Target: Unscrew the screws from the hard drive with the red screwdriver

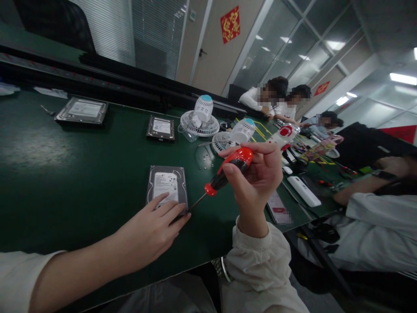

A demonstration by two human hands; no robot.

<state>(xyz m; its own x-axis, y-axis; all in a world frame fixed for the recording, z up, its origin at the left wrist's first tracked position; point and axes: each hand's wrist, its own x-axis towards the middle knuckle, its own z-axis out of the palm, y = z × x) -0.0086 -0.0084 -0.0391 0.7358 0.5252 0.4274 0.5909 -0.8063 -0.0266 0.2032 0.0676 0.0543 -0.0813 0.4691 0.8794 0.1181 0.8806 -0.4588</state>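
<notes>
A silver hard drive (169,180) with a white label lies on the green table in front of me. My left hand (154,230) rests over its near edge, palm down, fingers stretched across the label and thumb along the near side. My right hand (257,174) is closed around the red and black handle of a screwdriver (224,171). The shaft slants down and left, its tip at the drive's near right corner beside my left fingertips. Whether the tip sits in a screw cannot be made out. Several small screws (205,161) lie right of the drive.
Two more hard drives, a smaller one (160,128) and a larger one (83,111), lie farther back. White fans (203,113) stand beyond the screws. On the right are a phone (278,208), a long white device (304,191) and a co-worker's arm (361,182). Other people sit farther along.
</notes>
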